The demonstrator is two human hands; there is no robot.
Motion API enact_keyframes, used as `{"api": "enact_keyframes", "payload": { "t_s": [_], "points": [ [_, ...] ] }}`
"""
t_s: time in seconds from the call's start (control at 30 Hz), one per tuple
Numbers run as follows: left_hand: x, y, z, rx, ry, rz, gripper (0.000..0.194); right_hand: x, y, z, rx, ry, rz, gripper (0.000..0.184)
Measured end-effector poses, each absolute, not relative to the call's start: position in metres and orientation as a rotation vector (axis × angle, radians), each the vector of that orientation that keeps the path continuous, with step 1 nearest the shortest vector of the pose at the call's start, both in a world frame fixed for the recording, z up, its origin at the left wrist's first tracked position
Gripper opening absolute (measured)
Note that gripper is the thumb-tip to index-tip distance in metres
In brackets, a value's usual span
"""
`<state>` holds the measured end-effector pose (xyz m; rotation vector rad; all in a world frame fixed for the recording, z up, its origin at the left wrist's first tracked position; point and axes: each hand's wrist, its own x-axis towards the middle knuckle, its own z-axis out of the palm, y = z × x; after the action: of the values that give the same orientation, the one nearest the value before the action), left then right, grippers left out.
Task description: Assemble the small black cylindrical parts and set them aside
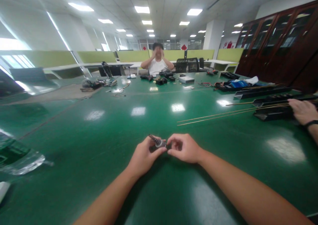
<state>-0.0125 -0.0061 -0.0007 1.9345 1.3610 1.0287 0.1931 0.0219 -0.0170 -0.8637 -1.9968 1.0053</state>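
Note:
My left hand (143, 155) is closed around a small metal part (160, 143) with a thick ridged silver end and a thin dark shaft. The shaft points up and to the left, and its exact kind is hard to make out. Close on the right, my right hand (185, 148) has its thumb and forefinger curled together at the part's thick end. Whatever lies between those fingertips is hidden or too small to name. Both hands are just above the green tabletop (99, 185).
Thin brass-coloured rods (213, 117) and black metal channels (270, 113) lie at right, beside another person's hand (303, 111). A plastic bottle (22, 158) lies at left. Across the table sits a person (158, 64) behind tools and a grey box (186, 79).

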Motion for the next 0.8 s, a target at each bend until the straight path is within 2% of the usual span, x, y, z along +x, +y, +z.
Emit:
{"api": "enact_keyframes", "payload": {
  "t_s": [0.57,0.8],
  "points": [
    [-0.027,-0.006,0.003,2.257,1.432,1.181,0.021,0.192,0.022,-0.019,-0.915,-2.010,0.951,0.024],
    [-0.025,-0.004,0.001,2.322,1.394,1.146,0.025,0.193,0.022,-0.021,-0.882,-2.012,0.896,0.026]
  ]
}}
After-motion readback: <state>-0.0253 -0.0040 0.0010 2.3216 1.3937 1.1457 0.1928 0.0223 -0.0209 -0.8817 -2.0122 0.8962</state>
